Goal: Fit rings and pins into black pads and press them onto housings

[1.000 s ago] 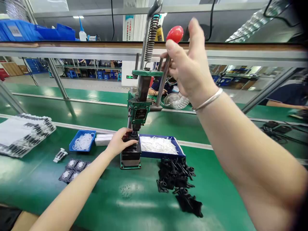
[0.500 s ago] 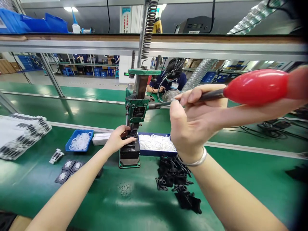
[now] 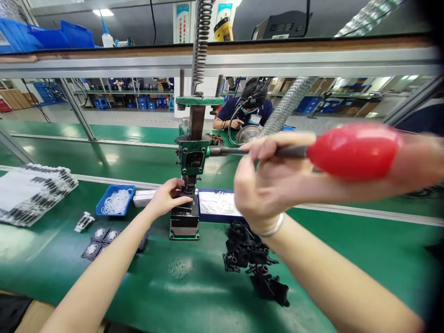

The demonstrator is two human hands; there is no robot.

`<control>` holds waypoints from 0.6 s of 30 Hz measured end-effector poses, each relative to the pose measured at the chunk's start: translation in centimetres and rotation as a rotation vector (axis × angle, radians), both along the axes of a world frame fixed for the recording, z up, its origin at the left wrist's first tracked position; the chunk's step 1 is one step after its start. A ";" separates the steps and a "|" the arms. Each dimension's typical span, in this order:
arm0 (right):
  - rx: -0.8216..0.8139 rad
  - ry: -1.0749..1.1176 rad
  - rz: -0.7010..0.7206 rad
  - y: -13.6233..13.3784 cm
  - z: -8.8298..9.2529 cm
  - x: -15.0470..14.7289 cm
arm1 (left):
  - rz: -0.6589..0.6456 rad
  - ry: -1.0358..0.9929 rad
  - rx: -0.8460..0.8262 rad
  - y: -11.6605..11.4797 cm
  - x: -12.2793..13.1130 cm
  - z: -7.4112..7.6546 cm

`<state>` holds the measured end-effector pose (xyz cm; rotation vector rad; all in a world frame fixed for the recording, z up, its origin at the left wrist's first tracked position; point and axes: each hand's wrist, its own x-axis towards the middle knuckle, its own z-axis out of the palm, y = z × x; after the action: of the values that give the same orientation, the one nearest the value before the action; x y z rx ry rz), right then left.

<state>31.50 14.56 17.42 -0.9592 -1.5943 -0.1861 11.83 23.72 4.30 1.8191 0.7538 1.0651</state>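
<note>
my left grip [image 3: 167,199], nearer, lightly pinches the black part [image 3: 188,195] under the press [image 3: 193,159], near the tabletop's [image 3: 156,296] far edge; my right grip [image 3: 268,182] curls round the lever [image 3: 227,151], which points right.

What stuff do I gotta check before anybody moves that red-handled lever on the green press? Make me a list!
1. Right hand on the lever: ok, its fingers are hooked over the rod.
2. Red knob held firmly: cannot tell, that area is blurred.
3. Left hand well away from the ram: not ok, its fingertips are right beside the lower end.
4. Whatever sits under the ram is straight: cannot tell, it is small, dark and partly hidden.
5. Heap of black parts apart from the press base: ok, there is bare green tabletop between them.
</note>
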 end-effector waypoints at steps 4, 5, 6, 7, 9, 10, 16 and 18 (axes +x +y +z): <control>0.423 0.210 -0.011 0.9 -0.3 -1.3 | -0.001 -0.004 -0.013 0.1 -0.1 0.4; 0.492 0.202 0.007 1.2 0.2 -1.2 | 0.000 -0.005 -0.018 0.1 -0.1 0.5; 0.516 0.164 0.028 1.3 1.0 -0.9 | 0.005 -0.009 -0.023 0.0 -0.1 0.6; 0.498 0.113 0.048 1.4 1.8 -0.4 | 0.015 -0.016 -0.027 -0.2 0.0 0.6; 0.364 0.022 0.082 0.9 3.0 0.9 | 0.047 -0.040 -0.033 -1.0 0.1 0.7; 0.281 0.003 0.090 0.5 3.1 1.4 | 0.064 -0.054 -0.033 -1.7 0.1 0.6; -0.338 -0.031 0.229 -3.2 -4.4 1.5 | 0.134 -0.155 0.047 -7.1 0.6 0.5; -0.491 -0.032 0.247 -4.3 -7.6 0.6 | 0.159 -0.148 0.113 -8.5 1.1 0.5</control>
<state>32.12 10.26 9.85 -1.1184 -1.8111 0.3800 12.97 15.23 4.77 1.7731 0.7726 1.3547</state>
